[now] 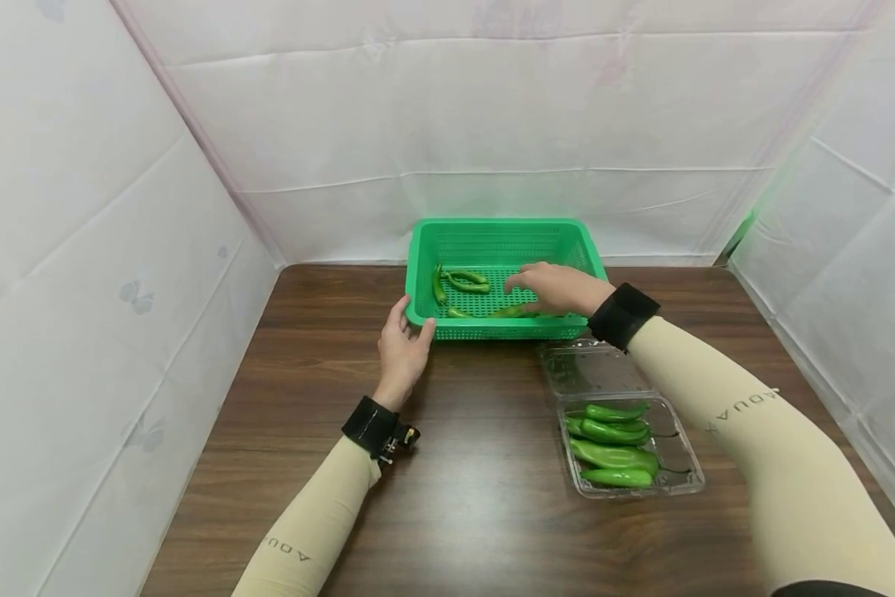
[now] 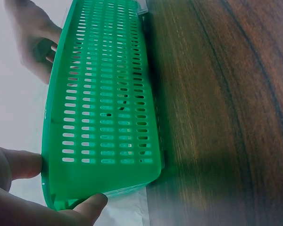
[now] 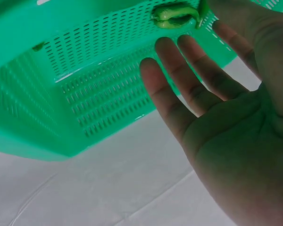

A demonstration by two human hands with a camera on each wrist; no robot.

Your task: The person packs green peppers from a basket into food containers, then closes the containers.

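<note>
I'm mid-transfer, I judge: my right hand [image 1: 559, 288] hovers flat-fingered inside the green basket [image 1: 425, 274], peppers [image 1: 465, 280] lying below it. My left hand [image 1: 402, 344] grips the basket's near-left corner. Next comes the clamshell tray [image 1: 678, 464] beside the basket.

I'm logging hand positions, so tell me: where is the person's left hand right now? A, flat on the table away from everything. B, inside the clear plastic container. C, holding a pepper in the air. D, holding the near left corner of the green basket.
D: the left hand grips the near left corner of the green basket, thumb and fingers on its rim.
</note>
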